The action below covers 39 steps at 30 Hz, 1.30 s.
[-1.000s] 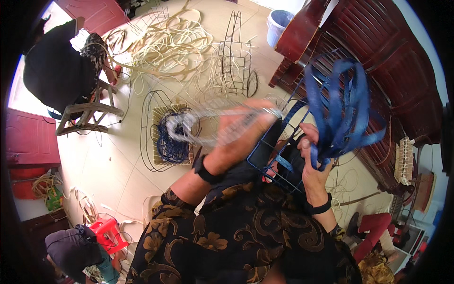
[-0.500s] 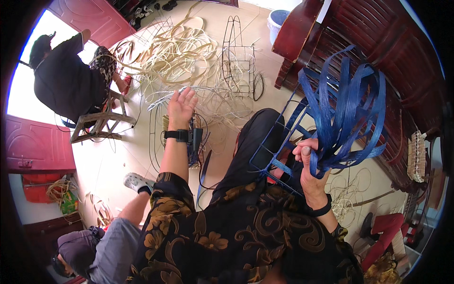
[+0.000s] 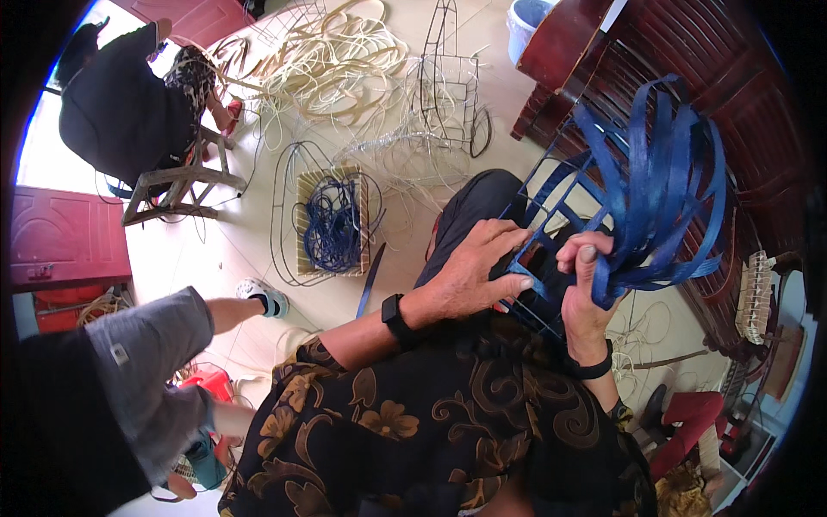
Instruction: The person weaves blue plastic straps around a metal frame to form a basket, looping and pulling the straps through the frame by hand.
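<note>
On my lap leans a blue wire frame (image 3: 562, 205) with crossing bars, part of it wrapped in blue strip. A large looped bundle of blue flat strips (image 3: 662, 185) fans upward from my right hand (image 3: 588, 289), whose fingers are closed around its lower end. My left hand (image 3: 474, 271) lies at the near left edge of the frame, palm down, with thumb and fingers stretched out and apart. Its fingertips reach the frame's bars; whether they press on them I cannot tell.
A basket (image 3: 303, 258) holding tangled blue strands stands on the floor inside a wire outline. Beyond lie pale strips (image 3: 336, 65) and another wire frame (image 3: 448, 95). A dark red wooden bench (image 3: 689, 52) is at right. People are at left, one on a wooden stool (image 3: 185, 181).
My left hand has swung from out over the floor, palm up, to the blue frame. The basket has come into view. A person at lower left has moved closer. The right hand keeps its grip.
</note>
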Motion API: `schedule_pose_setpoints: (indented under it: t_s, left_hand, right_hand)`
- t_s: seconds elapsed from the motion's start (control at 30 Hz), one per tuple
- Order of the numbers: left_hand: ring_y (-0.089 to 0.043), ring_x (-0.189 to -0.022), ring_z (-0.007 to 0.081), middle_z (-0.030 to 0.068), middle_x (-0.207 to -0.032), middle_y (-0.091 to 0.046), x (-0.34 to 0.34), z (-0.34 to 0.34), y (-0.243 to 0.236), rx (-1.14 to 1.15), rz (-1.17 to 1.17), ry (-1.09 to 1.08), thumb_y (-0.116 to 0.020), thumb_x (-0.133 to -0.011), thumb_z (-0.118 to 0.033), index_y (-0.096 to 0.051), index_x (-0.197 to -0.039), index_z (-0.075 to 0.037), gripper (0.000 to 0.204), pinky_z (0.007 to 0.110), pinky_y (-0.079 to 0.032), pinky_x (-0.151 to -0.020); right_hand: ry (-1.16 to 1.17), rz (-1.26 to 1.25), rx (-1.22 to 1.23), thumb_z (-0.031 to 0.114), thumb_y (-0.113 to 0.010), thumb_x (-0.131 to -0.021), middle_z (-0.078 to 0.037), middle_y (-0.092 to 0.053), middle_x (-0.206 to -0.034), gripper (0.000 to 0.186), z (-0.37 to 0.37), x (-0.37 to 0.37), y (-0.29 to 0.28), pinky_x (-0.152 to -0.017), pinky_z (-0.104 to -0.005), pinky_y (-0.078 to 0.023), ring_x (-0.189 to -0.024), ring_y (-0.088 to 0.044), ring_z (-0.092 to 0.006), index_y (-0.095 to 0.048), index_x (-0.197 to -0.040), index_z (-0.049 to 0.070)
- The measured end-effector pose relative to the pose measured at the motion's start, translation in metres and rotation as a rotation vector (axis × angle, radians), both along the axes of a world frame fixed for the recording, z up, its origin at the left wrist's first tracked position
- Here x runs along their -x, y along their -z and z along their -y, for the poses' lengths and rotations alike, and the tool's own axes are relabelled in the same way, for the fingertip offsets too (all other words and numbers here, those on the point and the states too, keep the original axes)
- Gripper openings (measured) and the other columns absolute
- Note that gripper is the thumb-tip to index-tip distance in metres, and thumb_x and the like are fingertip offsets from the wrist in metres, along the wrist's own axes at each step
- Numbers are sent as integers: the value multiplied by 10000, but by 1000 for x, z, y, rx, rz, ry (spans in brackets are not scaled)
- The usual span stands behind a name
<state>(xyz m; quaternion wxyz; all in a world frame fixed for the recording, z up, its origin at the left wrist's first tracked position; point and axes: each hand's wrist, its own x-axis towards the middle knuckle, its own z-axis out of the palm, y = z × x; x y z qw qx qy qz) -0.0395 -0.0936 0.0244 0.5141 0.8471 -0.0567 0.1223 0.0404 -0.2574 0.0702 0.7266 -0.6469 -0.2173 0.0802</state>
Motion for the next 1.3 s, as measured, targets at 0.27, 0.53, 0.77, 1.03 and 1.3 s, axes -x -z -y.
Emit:
schedule_pose_setpoints:
  t_s: [0.27, 0.53, 0.77, 1.03, 1.3]
  left_hand:
    - [-528, -796, 209, 105, -910, -545, 6, 6, -16, 123, -54, 4, -710, -817, -208, -609, -1151, 11, 413, 300, -431, -647]
    - [-494, -722, 135, 50, -810, -536, 23, 13, -30, 163, -226, -56, -713, -792, -104, -639, -1123, 29, 364, 255, -402, -651]
    - [-502, -718, 112, 56, -879, -587, 24, 13, -38, 219, -379, -73, -664, -772, -58, -618, -1141, 35, 383, 243, -434, -688]
    - [-595, -897, 172, 93, -979, -656, -10, -24, -59, -26, -165, -212, -611, -870, -86, -652, -1107, 6, 257, 295, -461, -802]
    - [-596, -871, 165, 88, -945, -654, -77, 14, -127, -124, 4, 150, -599, -840, -39, -655, -1058, 0, 228, 264, -449, -779]
  right_hand:
    - [217, 212, -159, 397, -532, -966, -42, -467, -682, 359, 45, -13, -35, -601, -282, -366, -625, -433, -149, -464, -850, 64]
    - [492, 120, -509, 289, -461, -1018, 24, -398, -734, 221, 124, -36, -57, -634, -265, -323, -658, -358, -102, -535, -1017, 80]
    - [589, 49, -811, 308, -497, -1002, 28, -472, -748, 223, 215, -59, -40, -632, -273, -352, -662, -402, -104, -557, -997, 92]
    - [736, 232, -756, 301, -485, -1006, 17, -483, -761, 217, 288, -51, -54, -641, -288, -363, -671, -416, -117, -541, -1013, 92]
    - [344, -106, -705, 361, -444, -1014, 33, -438, -679, 288, 262, -37, -33, -521, -227, -327, -579, -382, -73, -564, -988, 101]
